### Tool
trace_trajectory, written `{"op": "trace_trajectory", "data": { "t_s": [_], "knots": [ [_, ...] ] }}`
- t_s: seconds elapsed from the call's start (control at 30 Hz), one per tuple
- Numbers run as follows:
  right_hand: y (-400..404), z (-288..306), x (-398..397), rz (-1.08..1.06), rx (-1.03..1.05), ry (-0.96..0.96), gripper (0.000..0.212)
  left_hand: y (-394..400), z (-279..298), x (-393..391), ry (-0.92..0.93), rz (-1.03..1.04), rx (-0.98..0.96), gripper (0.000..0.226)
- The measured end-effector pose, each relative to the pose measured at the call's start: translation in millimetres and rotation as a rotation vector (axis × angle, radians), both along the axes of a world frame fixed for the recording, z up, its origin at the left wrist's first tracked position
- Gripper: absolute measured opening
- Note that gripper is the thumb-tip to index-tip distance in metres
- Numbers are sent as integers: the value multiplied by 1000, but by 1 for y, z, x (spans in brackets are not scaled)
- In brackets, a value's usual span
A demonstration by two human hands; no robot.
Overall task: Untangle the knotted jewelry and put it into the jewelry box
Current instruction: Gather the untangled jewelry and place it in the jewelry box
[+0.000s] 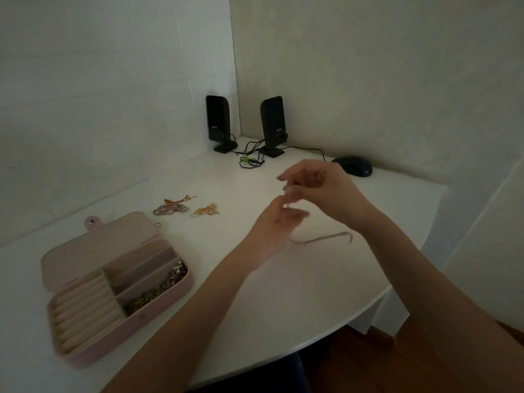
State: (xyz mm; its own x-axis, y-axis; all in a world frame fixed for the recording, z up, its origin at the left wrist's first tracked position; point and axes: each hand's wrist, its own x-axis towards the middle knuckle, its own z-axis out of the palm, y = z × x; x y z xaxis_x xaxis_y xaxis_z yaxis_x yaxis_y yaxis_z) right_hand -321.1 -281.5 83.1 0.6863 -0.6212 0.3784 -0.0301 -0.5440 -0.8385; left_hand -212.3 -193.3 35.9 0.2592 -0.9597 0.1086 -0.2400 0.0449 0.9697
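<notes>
Both hands up over the bench point(283, 293), close together, working a thin chain point(323, 238). Right hand point(320, 191) sits higher, fingers curled, tips seem to pinch the chain's upper end; blurred, so not 100% sure. Left hand point(279, 222) just below it, fingers loosely bent near the same strand. Can't tell if its grip has hold of anything, too smeared. Rest of the chain trails down & lies on the bench to the right, w/ a small hook at the far end. Prob. held high so the slack hangs free and the knot shows.

Jewelry box point(119, 287) open at the left, lid flat back, so pieces can drop straight in. Ring rolls on its left side; beaded stuff point(158, 287) already in the near right compartment. Three more tangled bits point(187, 208) wait beyond the box, well apart from the hands. Two speakers point(246, 123) & a mouse point(353, 165) at the back corner, out of the way.
</notes>
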Motion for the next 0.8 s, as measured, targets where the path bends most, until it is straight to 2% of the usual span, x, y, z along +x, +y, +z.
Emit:
{"op": "trace_trajectory", "data": {
  "t_s": [0.07,0.2,0.3,0.47,0.57,0.67,0.8],
  "knots": [
    [11,9,4,-18,55,-121,14,13,4,0,145,-79,-11,17],
    [17,12,5,-59,330,-379,15,48,0,16,91,-59,24,29],
    [21,8,7,-88,260,-230,14,69,0,42,62,78,23,33],
    [53,-1,35,205,93,245,24,96,17,74,266,346,-152,36],
    [76,-8,63,351,105,299,29,117,28,89,412,337,-210,35],
    [91,-12,83,451,115,311,27,140,32,103,453,353,-226,35],
    [98,-13,100,467,80,302,23,160,31,113,465,369,-223,35]
  ]
}}
